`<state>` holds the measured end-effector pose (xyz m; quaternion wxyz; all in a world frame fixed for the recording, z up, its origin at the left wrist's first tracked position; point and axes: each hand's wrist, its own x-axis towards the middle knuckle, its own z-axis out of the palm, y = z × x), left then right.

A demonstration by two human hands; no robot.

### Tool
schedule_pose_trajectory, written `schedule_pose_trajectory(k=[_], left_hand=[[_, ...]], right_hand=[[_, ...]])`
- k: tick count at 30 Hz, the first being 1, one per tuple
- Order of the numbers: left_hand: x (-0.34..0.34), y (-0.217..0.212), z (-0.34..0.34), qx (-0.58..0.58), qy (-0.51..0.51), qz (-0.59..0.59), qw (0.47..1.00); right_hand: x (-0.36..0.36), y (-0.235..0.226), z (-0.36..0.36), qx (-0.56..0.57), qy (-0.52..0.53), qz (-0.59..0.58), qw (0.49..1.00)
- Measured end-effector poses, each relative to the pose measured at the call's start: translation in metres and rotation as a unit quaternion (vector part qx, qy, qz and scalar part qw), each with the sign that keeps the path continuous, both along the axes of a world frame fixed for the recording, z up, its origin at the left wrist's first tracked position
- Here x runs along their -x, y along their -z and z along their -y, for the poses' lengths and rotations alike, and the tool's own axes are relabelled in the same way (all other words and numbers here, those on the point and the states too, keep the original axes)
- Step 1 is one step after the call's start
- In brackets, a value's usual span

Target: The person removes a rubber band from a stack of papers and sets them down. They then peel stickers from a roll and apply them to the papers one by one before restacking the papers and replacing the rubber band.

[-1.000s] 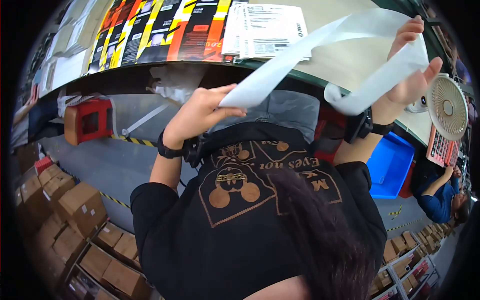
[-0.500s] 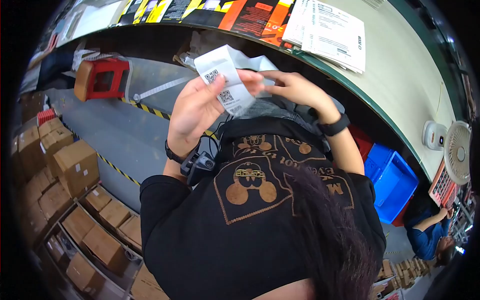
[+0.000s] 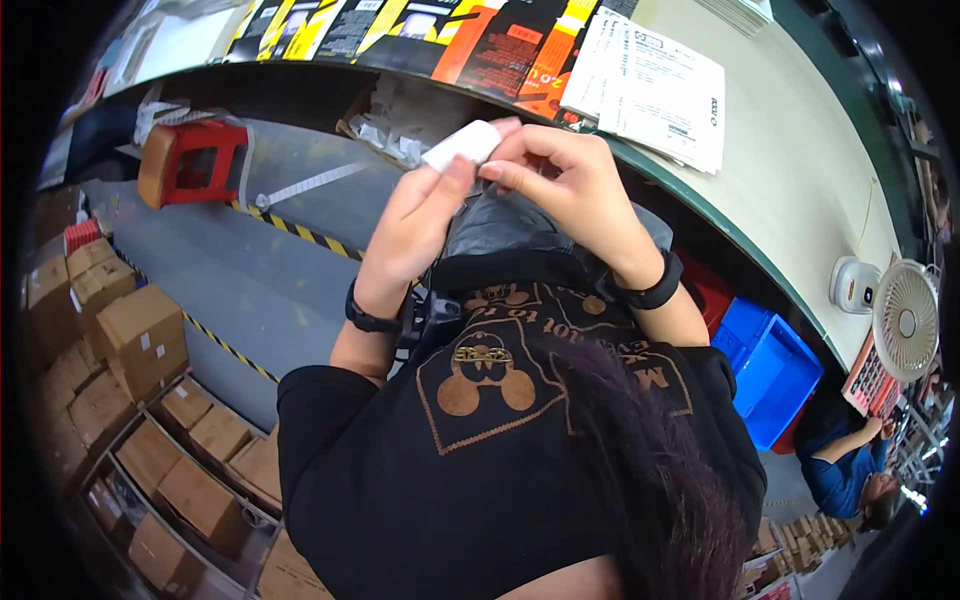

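A white label strip point(image 3: 463, 146), folded or rolled into a small bundle with a blank face up, is held in front of my body below the table edge. My left hand point(image 3: 420, 215) grips it between thumb and fingers. My right hand point(image 3: 570, 185) meets it from the other side, thumb and forefinger pinched at its right end; the curled fingers partly hide the contact. Both wrists wear black bands.
Papers point(image 3: 655, 90) and black, orange and yellow boxes point(image 3: 510, 50) lie along the table point(image 3: 770, 170). An opened carton point(image 3: 385, 130) sits under its edge. At right are a blue bin point(image 3: 770, 375), a fan point(image 3: 905, 320) and another person point(image 3: 845, 470); at left, a red stool point(image 3: 200, 165) and cartons point(image 3: 140, 340).
The strip, earlier spread out with its printed codes showing, is now gathered into a small blank-faced bundle. My right hand has closed in toward my left, and its fingers have curled.
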<state>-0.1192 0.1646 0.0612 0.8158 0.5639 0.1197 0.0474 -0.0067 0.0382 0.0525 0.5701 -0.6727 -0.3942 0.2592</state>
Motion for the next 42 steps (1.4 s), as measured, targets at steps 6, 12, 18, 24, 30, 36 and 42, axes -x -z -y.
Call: schedule_pose_trajectory(k=[6,12,18,24,30,36,42], left_hand=[[-0.019,0.001,0.002,-0.078,-0.001,0.022,0.997],[-0.036,-0.022,-0.001,-0.301,0.006,-0.099,0.948],[-0.086,-0.022,0.019,-0.498,-0.08,0.146,0.851],[-0.104,0.001,0.019,-0.313,-0.005,0.112,0.943],[-0.113,0.005,0.024,-0.365,0.035,0.124,0.922],[-0.114,0.002,0.03,-0.24,0.11,-0.03,0.964],[-0.126,0.007,0.026,-0.284,0.164,0.074,0.942]], right_hand=[[-0.002,-0.004,0.002,0.002,0.095,-0.008,0.995],[-0.02,0.01,0.029,0.025,0.118,-0.084,0.989],[-0.027,-0.002,0.047,0.037,0.155,-0.112,0.981],[-0.041,-0.011,0.058,-0.01,0.217,-0.093,0.972],[-0.052,-0.007,0.064,-0.023,0.233,-0.149,0.961],[-0.062,-0.006,0.068,-0.041,0.253,-0.042,0.966],[-0.089,-0.011,0.081,-0.116,0.427,-0.056,0.895]])
